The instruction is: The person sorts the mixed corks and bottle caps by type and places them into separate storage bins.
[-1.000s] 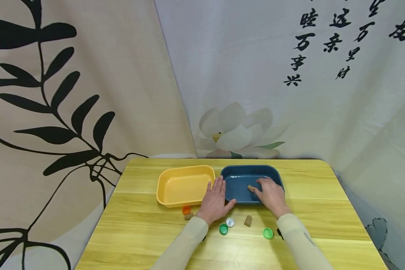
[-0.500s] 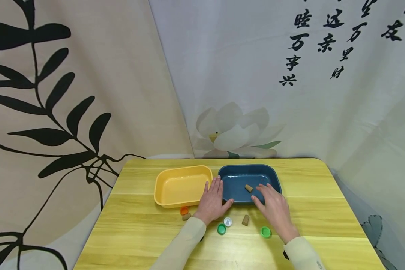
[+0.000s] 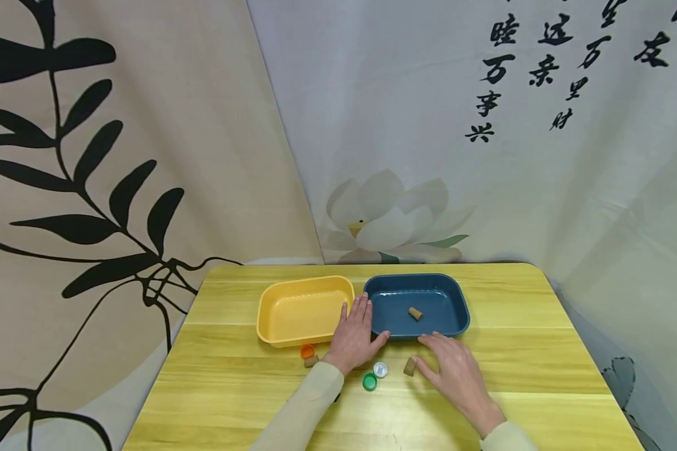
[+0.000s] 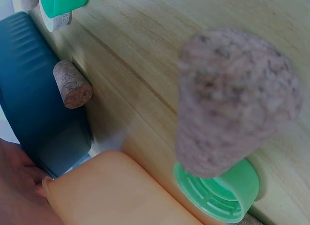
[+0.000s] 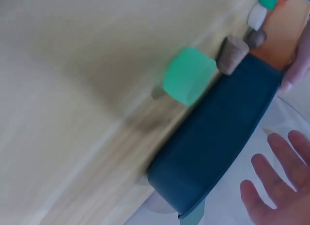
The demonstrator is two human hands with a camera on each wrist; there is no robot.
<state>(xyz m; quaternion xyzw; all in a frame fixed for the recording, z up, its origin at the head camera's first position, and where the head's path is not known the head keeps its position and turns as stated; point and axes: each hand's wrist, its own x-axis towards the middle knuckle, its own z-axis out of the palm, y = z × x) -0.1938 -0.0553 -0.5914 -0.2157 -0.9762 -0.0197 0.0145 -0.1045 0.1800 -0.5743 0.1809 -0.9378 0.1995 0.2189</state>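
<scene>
My left hand (image 3: 352,338) lies flat with straight fingers across the neighbouring rims of the yellow tray (image 3: 299,313) and the blue tray (image 3: 442,310). My right hand (image 3: 457,379) is over the table at the blue tray's near edge, fingers spread and nothing held. In the head view its thumb tip comes right beside a cork stopper (image 3: 409,366). Another cork stopper (image 3: 415,314) lies inside the blue tray. A light green bottle cap (image 5: 188,76) shows in the right wrist view; from the head camera, the right hand hides it.
Before the yellow tray are an orange cap (image 3: 307,351) and a cork (image 3: 311,361). A white cap (image 3: 380,369) and a dark green cap (image 3: 369,381) lie right of the left forearm. One cork (image 4: 232,99) looms large in the left wrist view.
My right hand let go of the cork in the blue tray and drew back toward the table's near side, beside another cork. My left hand stays on the tray rims.
</scene>
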